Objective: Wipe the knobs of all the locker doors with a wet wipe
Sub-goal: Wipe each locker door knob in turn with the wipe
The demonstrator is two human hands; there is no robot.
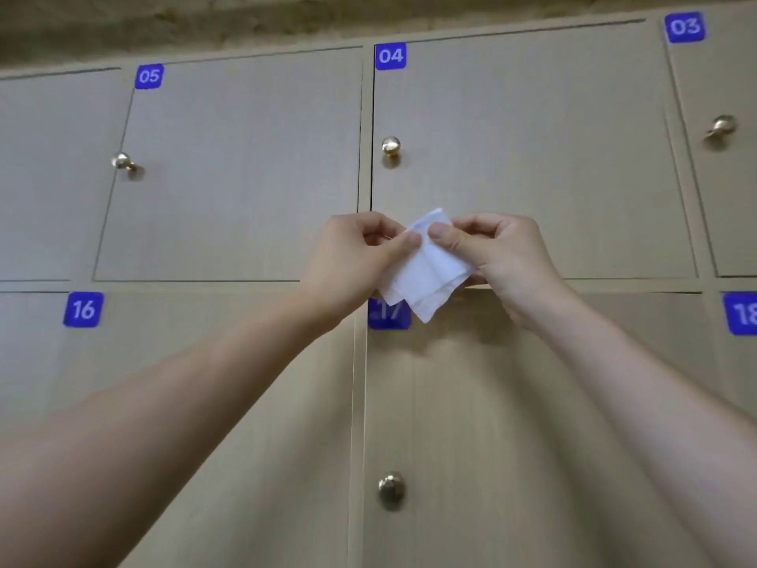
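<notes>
Head view. Your left hand [352,256] and right hand [497,256] meet at the centre of the frame, both raised in front of the locker wall. Between them hangs the wet wipe [426,268], a white folded sheet, creased, with its lower corner pointing toward 6 o'clock. Your left hand pinches the wipe's upper edge between thumb and curled fingers; your right hand pinches the same edge just beside it, thumb on the near face. The two thumbs nearly touch. Neither hand is on a knob.

The wipe partly covers the blue label 17 [389,315] at the top corner of the lower middle door. That door's knob [391,489], dull metal, sits at 6 o'clock from the wipe, well apart from it.

At 12 o'clock from the wipe lies the door marked 04 [390,56]; its brass knob [390,146] stands near the door's left edge, above your hands and apart from them. At 10 o'clock is the door marked 05 [149,76], with its knob [122,161] at its left edge. At 2 o'clock, the door marked 03 [685,27] is cut by the frame edge; its knob [723,125] shows.

Labels 16 [83,309] at 9 o'clock and 18 [742,314] at 3 o'clock mark the lower doors on either side. All doors in view are closed, in pale wood-grain finish.
</notes>
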